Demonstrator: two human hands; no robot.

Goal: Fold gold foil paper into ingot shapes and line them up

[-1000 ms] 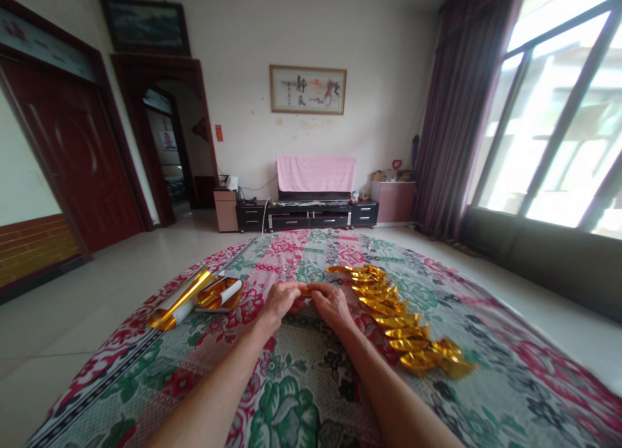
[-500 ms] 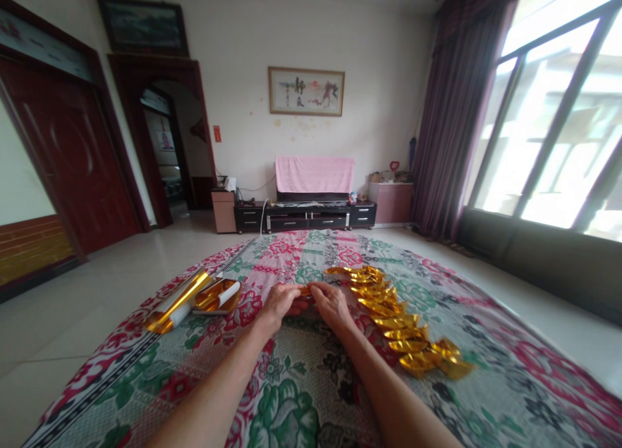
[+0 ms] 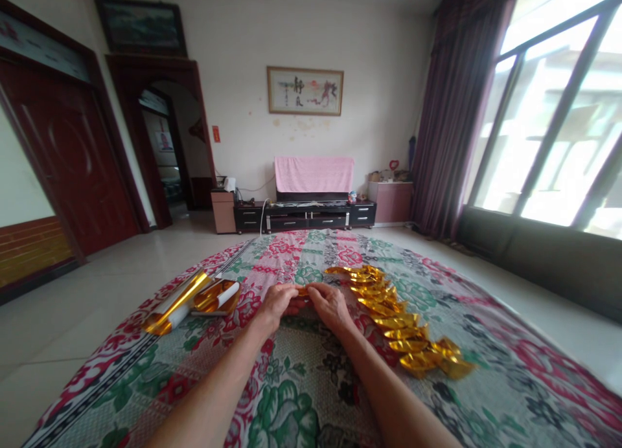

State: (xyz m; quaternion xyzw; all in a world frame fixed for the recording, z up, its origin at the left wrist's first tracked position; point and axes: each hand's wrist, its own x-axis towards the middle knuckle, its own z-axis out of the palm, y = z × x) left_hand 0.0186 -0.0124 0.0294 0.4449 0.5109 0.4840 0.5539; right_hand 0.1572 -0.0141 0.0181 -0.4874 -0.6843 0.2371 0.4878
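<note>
My left hand [image 3: 276, 303] and my right hand [image 3: 330, 304] meet fingertip to fingertip over a floral cloth [image 3: 291, 396]. Between the pinched fingers of both hands shows a small piece of gold foil paper [image 3: 303, 292]. To the right of my right hand a row of several folded gold foil shapes [image 3: 394, 320] runs from the middle of the cloth toward the near right. Left of my left hand lie flat gold foil sheets [image 3: 192, 299], partly curled, with white backs showing.
The cloth lies on a pale tiled floor [image 3: 87, 305]. A dark low TV cabinet [image 3: 306, 215] with a pink cover stands against the far wall. Dark red doors [image 3: 72, 156] are at the left, a large window with a purple curtain [image 3: 451, 111] at the right.
Both hands stay pinched on the gold piece at the same spot. The view has shifted slightly; nothing else has moved.
</note>
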